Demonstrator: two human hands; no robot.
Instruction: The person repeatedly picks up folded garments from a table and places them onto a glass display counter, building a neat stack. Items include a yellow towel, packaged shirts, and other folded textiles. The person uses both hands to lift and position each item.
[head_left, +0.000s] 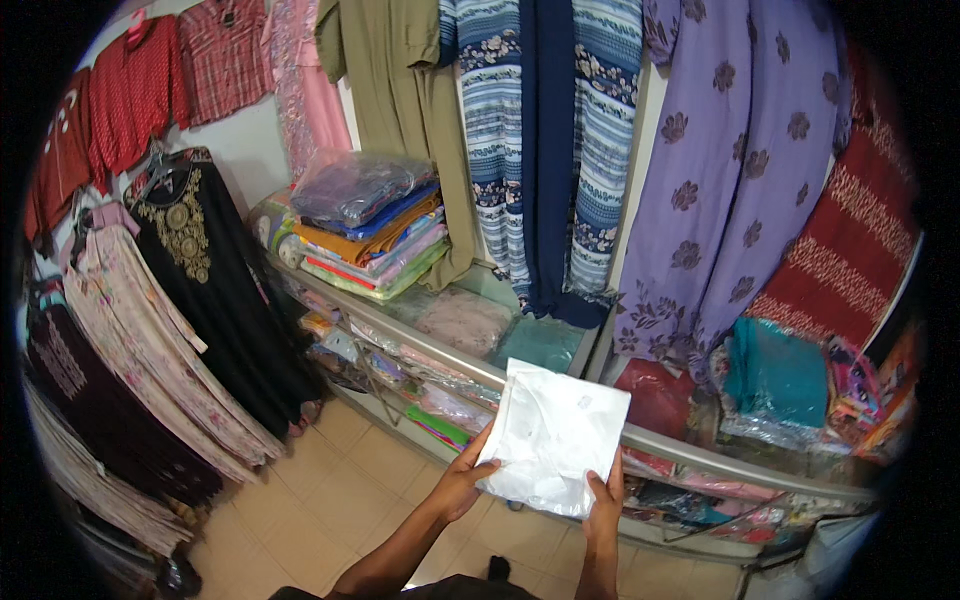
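A flat white packet in clear plastic (559, 439) is held out before me, a small label near its upper right. My left hand (463, 476) grips its lower left edge, thumb on top. On the lower right edge my right hand (604, 491) has hold of it, also with the thumb on top. The packet's upper part overlaps the metal edge of a glass display counter (450, 349). Behind it, under the glass, lie a pale pink packed garment (463, 321) and a teal one (536, 345). The fingers under the packet are hidden.
A stack of folded, plastic-wrapped fabrics (371, 232) stands on the counter at the left. Teal packed cloth (780, 375) lies at the right. Long dresses, one purple (690, 180), hang behind the counter. A black embroidered dress (217, 285) hangs with others at the left, above tiled floor (322, 487).
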